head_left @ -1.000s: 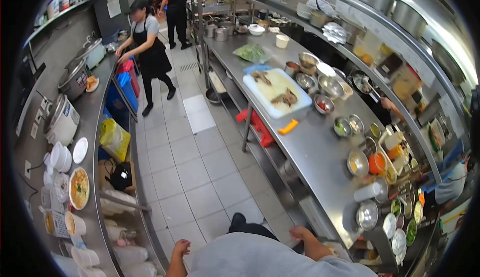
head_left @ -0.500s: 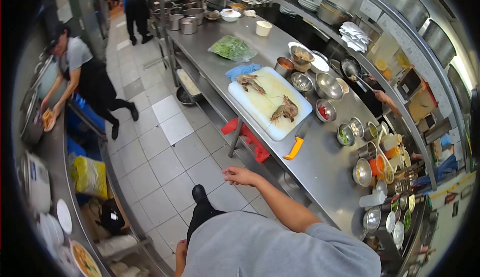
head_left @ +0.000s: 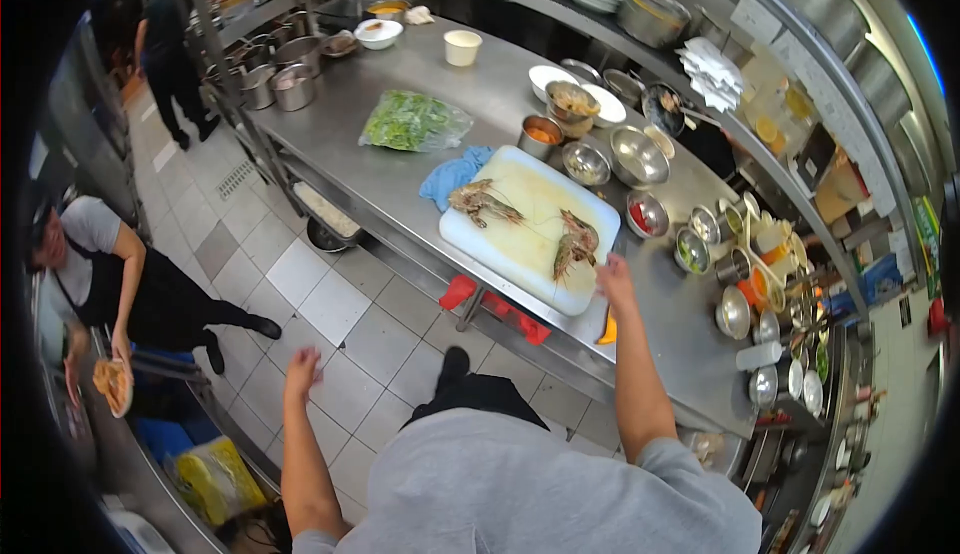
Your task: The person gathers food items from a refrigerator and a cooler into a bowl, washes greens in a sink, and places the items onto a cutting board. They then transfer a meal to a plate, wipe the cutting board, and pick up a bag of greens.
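My right hand (head_left: 615,281) is at the right edge of the white cutting board (head_left: 510,244), its fingers loosely apart and nothing visible in them. Close by, a yellow knife handle (head_left: 608,329) shows beside my forearm; the blade is mostly hidden. On the board lie several large raw prawns, some at the left (head_left: 484,201) and some at the right (head_left: 576,244), nearest my right hand. My left hand (head_left: 302,370) hangs over the tiled floor, away from the counter, fingers slightly bent and holding nothing.
A blue cloth (head_left: 455,176) and a bag of green leaves (head_left: 413,122) lie left of the board. Metal bowls (head_left: 638,157) and a bowl of red pieces (head_left: 647,214) stand behind and right. At the left, a co-worker (head_left: 130,284) holds a plate of food (head_left: 112,386).
My right hand has moved from over the floor to the board's right edge. My left hand has risen forward into fuller view. The view has shifted, and the co-worker has turned with the plate.
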{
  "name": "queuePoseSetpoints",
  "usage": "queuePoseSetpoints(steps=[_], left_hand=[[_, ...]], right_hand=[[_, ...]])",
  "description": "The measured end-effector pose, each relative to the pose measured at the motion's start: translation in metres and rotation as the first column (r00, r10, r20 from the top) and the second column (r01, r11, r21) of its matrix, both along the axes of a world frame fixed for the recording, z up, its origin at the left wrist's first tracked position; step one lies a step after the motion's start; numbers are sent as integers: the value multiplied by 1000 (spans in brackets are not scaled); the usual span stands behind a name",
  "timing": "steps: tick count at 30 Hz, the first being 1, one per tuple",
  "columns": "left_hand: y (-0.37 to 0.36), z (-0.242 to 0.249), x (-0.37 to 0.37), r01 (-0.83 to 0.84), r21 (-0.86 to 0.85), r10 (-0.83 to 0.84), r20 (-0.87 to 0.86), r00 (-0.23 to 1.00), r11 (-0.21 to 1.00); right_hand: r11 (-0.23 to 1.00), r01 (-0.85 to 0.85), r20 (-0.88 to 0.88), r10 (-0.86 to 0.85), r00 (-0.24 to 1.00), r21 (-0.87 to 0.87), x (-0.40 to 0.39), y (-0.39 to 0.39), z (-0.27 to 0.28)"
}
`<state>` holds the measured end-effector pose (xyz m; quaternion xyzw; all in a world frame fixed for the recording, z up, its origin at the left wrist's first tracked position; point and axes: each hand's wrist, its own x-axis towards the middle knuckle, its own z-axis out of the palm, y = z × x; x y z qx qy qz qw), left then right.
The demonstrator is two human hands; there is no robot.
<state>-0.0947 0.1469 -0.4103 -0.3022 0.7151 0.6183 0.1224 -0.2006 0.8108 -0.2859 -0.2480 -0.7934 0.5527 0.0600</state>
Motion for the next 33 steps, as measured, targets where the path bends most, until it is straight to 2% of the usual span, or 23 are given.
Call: queuePoseSetpoints(steps=[3,4,6,7,8,9,10,11,12,14,16,17,19,22,24,28,29,30,32,33], left_hand=[[83,88,-118,308,67,-292,-182,939,949],[117,108,-152,412,8,-403,-192,895,911],[185,126,-207,562,-115,-564,-337,754,819],[211,108,-237,595,-274,-652,-395,647,756],[243,124,-253,592,-393,-709,-331,622,703],[263,94,-281,508,-541,-740,-447,502,671],[286,107,-295,490,-639,-796,-373,477,593],[302,127,-305,547,-568,-788,-443,427,615],[316,132,-317,549,-550,-777,-434,456,629],[336,109,-337,392,-723,-789,-344,509,569],[349,107,-346,409,-781,-789,-167,591,472],[349,106,-347,400,-780,-768,-155,622,481],[353,104,-348,388,-828,-804,-119,582,404],[360,97,-355,391,-847,-814,-81,575,361],[365,94,-360,418,-835,-828,-78,556,359],[373,90,-367,508,-779,-846,-55,530,369],[371,96,-368,520,-776,-862,-59,504,358],[367,101,-369,550,-766,-890,-62,452,332],[362,103,-365,597,-749,-933,-78,350,287],[358,103,-366,594,-731,-928,-149,343,337]], right_hand=[[963,58,67,-78,995,262,-51,15,-9],[966,77,73,-98,993,247,-65,19,-10],[855,-86,234,-43,971,511,-89,20,-16],[890,-127,318,-21,948,438,-99,18,-15],[894,-146,323,2,946,423,-107,15,-14],[821,-195,379,-29,925,537,-116,12,-15],[728,-254,424,-56,904,637,-125,7,-14],[709,-232,398,-76,914,666,-131,1,-12],[688,-210,372,-94,924,695,-133,0,-10],[751,-215,359,-31,933,624,-141,6,-12],[821,-200,351,0,936,535,-150,10,-18],[813,-203,325,17,945,545,-154,13,-26],[802,-215,301,46,952,557,-160,18,-36],[814,-264,312,108,944,518,-169,21,-39],[933,-211,322,112,940,290,-168,23,-39],[964,-114,338,27,941,242,-169,34,-35],[939,-98,225,23,974,329,-164,27,-20],[940,-65,232,-15,973,334,-160,32,-18],[968,8,143,-45,989,252,-147,46,-11],[963,49,143,-90,986,263,-137,52,-3]])
